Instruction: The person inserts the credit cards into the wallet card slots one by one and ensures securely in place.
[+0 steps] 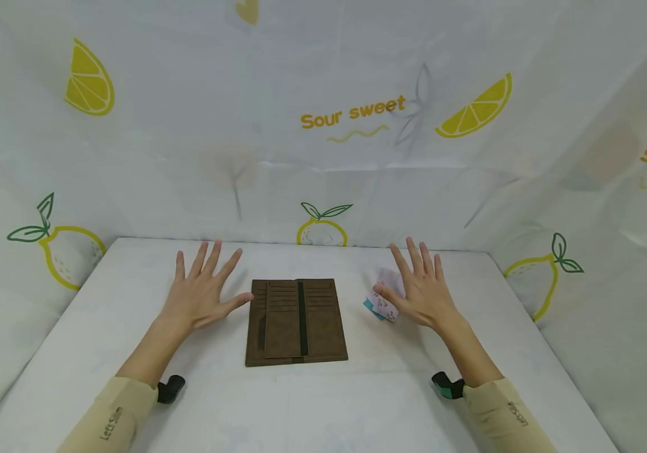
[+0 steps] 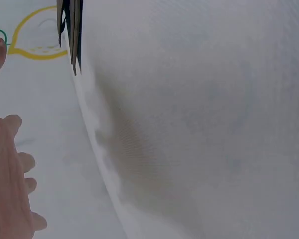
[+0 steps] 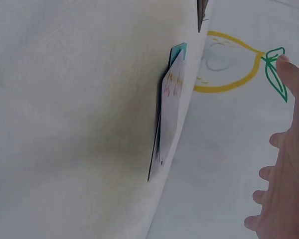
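A brown wallet (image 1: 323,327) lies unfolded on the white table, its card slots facing up. To its left my left hand (image 1: 201,290) hovers palm down with the fingers spread, the thumb tip overlapping the wallet's left edge in the head view. On the other side, my right hand (image 1: 426,292) is spread the same way above a small stack of cards (image 1: 385,308), pale with a pinkish print and a blue one underneath. Part of that stack is hidden by the hand. In the right wrist view the cards (image 3: 172,104) lie on the table, apart from the hand. Both hands hold nothing.
The white cloth-covered table (image 1: 289,409) meets a hanging white sheet (image 1: 187,126) printed with lemons and lettering at its back edge. The sheet also rises along both sides. A black wrist camera (image 1: 171,389) sits at the left cuff, another camera (image 1: 447,385) at the right.
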### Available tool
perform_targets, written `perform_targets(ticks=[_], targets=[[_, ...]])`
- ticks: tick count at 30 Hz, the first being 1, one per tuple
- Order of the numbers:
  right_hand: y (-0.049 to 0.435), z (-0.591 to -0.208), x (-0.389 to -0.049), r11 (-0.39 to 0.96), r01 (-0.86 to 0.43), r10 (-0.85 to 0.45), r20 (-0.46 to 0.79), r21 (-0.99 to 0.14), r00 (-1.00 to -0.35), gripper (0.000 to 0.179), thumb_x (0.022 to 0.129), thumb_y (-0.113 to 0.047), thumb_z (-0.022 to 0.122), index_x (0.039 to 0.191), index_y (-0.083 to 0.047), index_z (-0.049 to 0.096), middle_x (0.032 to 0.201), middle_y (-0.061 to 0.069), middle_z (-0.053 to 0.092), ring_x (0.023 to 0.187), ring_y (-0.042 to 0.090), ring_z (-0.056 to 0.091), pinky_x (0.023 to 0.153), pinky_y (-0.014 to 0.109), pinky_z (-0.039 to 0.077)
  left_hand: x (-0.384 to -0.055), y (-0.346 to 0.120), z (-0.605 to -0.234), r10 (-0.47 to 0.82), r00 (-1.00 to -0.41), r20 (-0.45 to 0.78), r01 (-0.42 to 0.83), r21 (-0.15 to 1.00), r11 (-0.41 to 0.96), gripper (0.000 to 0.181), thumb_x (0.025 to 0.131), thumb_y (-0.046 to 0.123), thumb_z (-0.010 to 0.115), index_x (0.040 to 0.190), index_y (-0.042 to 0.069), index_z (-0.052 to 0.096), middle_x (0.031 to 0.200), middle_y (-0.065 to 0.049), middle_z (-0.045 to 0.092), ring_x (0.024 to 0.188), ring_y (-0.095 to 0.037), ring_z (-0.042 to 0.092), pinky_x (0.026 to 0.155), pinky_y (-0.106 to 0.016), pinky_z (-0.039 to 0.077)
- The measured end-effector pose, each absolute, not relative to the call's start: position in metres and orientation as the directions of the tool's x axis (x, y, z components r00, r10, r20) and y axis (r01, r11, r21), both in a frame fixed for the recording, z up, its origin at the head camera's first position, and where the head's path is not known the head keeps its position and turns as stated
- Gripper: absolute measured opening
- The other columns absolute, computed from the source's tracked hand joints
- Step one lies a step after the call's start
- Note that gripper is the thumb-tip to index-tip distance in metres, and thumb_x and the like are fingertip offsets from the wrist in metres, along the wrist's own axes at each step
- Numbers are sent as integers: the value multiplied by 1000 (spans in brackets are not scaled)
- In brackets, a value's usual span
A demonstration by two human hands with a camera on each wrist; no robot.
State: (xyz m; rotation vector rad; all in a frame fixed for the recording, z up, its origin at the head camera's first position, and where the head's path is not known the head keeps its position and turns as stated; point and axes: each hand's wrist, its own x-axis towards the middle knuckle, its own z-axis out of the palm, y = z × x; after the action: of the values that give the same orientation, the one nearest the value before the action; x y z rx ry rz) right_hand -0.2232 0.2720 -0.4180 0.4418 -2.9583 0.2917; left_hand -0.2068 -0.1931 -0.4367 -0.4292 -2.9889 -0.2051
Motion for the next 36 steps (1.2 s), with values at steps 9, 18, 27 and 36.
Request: perform_targets(ticks=[9,18,27,36], targets=[[273,-418,-223,930,-321,-285,198,-181,-938,95,101,-59,61,174,-13,23,180,24,22,166,52,16,132,76,13,-206,-192,-435,265,-962,62,272,234,933,94,102,73,53,174,20,25,178,-26,25,164,-53,25,127,-83,17],[276,-418,-221,910,-346,-295,231,-229,-927,78,100,-47,68,160,-2,48,164,27,48,149,52,43,120,74,37,-209,-189,-439,283,-958,42,274,425,863,72,104,39,67,158,-4,47,146,-35,60,136,-54,57,111,-69,50],[283,-425,-222,874,-330,-300,138,-356,-944,67,99,-36,74,150,4,57,152,32,57,137,55,53,108,74,49,-214,-183,-448,295,-954,60,285,494,821,54,98,21,75,141,-9,59,116,-28,75,110,-43,71,97,-60,58],[288,-425,-222,869,-267,-285,20,-416,-958,60,94,-32,82,135,11,68,126,29,69,114,43,65,93,59,58,-217,-173,-449,267,-963,27,214,677,704,52,98,15,78,142,-7,60,135,-32,70,123,-47,70,104,-60,59]])
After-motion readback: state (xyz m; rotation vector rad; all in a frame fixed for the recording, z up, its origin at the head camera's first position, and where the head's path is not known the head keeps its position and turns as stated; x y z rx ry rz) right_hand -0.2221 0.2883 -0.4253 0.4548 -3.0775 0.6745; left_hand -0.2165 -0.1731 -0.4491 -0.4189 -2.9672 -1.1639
